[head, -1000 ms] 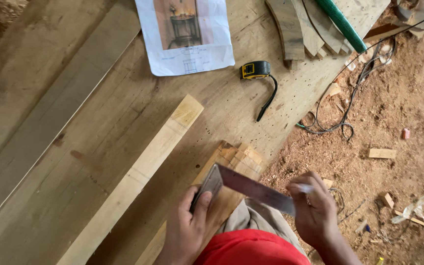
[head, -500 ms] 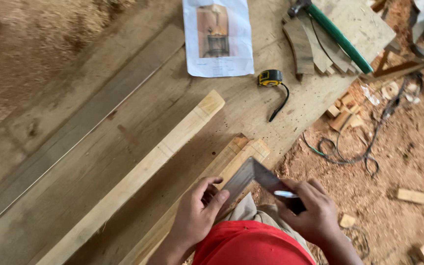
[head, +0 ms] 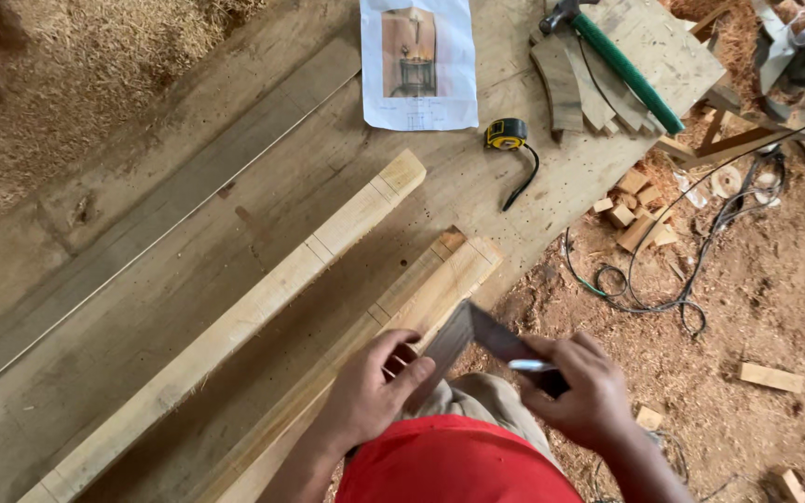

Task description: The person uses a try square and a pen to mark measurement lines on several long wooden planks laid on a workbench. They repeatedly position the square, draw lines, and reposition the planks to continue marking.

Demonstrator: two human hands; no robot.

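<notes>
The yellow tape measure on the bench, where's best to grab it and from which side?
Grip the tape measure by its compact yellow case, fingers closing across its two flat sides from above. It lies apart from the paper sheet and curved wood pieces, so the top is open. Probably avoid the black strap trailing toward the bench edge.

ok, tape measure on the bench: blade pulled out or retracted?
Retracted. The yellow tape measure lies on the workbench near the paper drawing, with no blade showing; only its dark wrist strap trails from the case.
</notes>
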